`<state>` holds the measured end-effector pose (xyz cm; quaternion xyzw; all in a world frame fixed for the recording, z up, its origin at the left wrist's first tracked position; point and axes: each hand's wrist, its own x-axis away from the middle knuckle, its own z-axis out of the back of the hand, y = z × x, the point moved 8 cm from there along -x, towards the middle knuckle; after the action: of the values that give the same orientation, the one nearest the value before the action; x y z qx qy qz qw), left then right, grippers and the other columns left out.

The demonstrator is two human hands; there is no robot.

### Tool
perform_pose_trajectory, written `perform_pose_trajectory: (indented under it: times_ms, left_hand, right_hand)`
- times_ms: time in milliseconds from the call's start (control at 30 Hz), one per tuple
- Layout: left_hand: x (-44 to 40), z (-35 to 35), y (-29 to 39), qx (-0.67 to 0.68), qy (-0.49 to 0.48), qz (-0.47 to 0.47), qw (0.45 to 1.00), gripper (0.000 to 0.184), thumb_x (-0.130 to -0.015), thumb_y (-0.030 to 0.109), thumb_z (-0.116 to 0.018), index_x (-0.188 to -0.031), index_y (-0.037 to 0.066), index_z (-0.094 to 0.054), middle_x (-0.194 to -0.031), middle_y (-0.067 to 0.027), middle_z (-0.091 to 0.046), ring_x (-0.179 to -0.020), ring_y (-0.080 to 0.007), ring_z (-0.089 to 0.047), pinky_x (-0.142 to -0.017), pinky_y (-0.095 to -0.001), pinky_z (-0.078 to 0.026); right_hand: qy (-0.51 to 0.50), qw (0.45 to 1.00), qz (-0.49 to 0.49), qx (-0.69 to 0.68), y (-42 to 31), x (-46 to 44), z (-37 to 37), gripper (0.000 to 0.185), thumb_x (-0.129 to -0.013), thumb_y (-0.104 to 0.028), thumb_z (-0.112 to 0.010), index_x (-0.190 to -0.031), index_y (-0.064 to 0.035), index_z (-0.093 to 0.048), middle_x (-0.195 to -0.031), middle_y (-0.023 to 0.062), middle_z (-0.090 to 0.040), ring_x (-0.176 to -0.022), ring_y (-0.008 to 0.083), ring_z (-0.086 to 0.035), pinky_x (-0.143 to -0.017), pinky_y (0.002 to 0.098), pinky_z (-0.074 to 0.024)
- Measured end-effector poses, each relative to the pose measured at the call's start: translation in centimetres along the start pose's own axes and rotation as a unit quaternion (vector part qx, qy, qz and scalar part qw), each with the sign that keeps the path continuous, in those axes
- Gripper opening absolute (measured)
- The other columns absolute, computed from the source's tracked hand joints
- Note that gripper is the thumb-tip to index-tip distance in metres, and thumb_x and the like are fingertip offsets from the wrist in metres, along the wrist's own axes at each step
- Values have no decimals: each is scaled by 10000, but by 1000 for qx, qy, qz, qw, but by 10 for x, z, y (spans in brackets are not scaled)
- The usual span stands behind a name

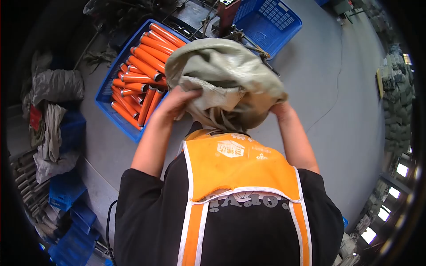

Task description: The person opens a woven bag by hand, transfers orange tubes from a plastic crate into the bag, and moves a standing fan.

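A large grey-green woven sack, crumpled and bunched, hangs between my two hands in front of my orange vest. My left hand is closed on the sack's near left edge, its fingers tucked into the folds. At the sack's right edge is my right hand, blurred and partly covered by the fabric, with the sack gripped in it. Left of the sack, a blue crate holds several orange tubes with metal-coloured ends, and the sack overlaps the crate's right side in view.
Beyond the sack stands a second blue crate beside dark machinery. Piled sacks and blue containers line the left side. More stacked bundles run along the right, past the grey floor.
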<state>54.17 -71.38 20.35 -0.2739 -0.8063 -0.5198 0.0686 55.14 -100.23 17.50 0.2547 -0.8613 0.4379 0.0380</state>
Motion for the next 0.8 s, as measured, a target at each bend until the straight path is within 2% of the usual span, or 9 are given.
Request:
perform_pose_trajectory:
  times_ms: [133,200,267,367,467,667,733,767,800]
  left_hand:
    - [25,79,34,50,19,-26,998,602,-711,134,-691,-1265,-6,-503,-1185,-98,-600,-1120,-231,-562,-1006,-350,-421]
    - [29,77,41,47,20,-44,998,584,-712,128,-690,-1253,-5,-513,-1173,-88,-602,-1098,-204,-567,-996,-326,-418]
    - [29,63,44,-76,67,-68,992,541,-722,113,-684,-1231,6,-537,-1150,-65,-607,-1076,-164,-561,-977,-303,-418]
    - [14,26,22,-201,-30,-26,979,489,-711,60,-701,-1181,26,-571,-1093,-27,-626,-1000,-118,-574,-905,-283,-455]
    - [12,-61,26,-336,-164,-100,922,497,-679,-1,-690,-1155,26,-551,-1099,-58,-617,-1023,-157,-573,-920,-288,-442]
    - [33,-122,57,-519,-259,-246,777,518,-587,-35,-687,-1088,17,-566,-1101,-120,-594,-1038,-314,-573,-913,-360,-448]
    - [37,-101,66,-515,-188,-230,804,520,-575,-27,-690,-1076,31,-565,-1160,-109,-574,-1098,-321,-546,-936,-381,-440]
    - [37,-88,63,-529,-151,-240,800,603,-612,26,-721,-1183,36,-528,-1263,-115,-532,-1176,-314,-509,-981,-379,-414]
    - [38,-83,54,-529,-151,-237,801,603,-612,26,-721,-1183,36,-528,-1263,-115,-532,-1176,-314,-509,-981,-379,-414]
  right_hand:
    - [165,977,30,131,-59,35,107,443,-925,-311,-521,-1269,-32,-537,-1237,120,-589,-1138,224,-562,-943,373,-479]
    - [162,804,-157,550,-48,55,119,489,-834,-253,-659,-1261,-41,-551,-1235,135,-596,-1166,252,-548,-985,377,-443]
    - [-29,730,-255,633,-36,69,68,728,-706,-264,-784,-1333,-53,-478,-1278,160,-562,-1237,279,-490,-1060,373,-364]
    - [-57,801,-52,593,-63,48,-27,1019,-633,-320,-829,-1450,-60,-278,-1462,167,-349,-1371,300,-304,-1131,383,-245]
    - [-60,708,162,684,-84,24,-107,1024,-628,-306,-819,-1452,-56,-266,-1465,191,-320,-1375,326,-281,-1136,403,-228]
    - [-255,753,8,607,0,4,-113,772,-692,-233,-751,-1361,-34,-420,-1307,201,-508,-1223,280,-477,-1039,386,-361]
    - [-273,775,-268,503,38,24,-85,508,-760,-163,-696,-1228,-16,-564,-1105,133,-640,-1012,184,-592,-922,334,-451]
    - [-275,775,-269,502,43,28,-80,508,-760,-163,-696,-1228,-16,-564,-1105,133,-640,-1012,184,-592,-922,334,-451]
    - [-152,873,-173,429,28,18,-70,391,-789,-114,-661,-1165,-20,-605,-1047,84,-655,-954,149,-595,-884,309,-465]
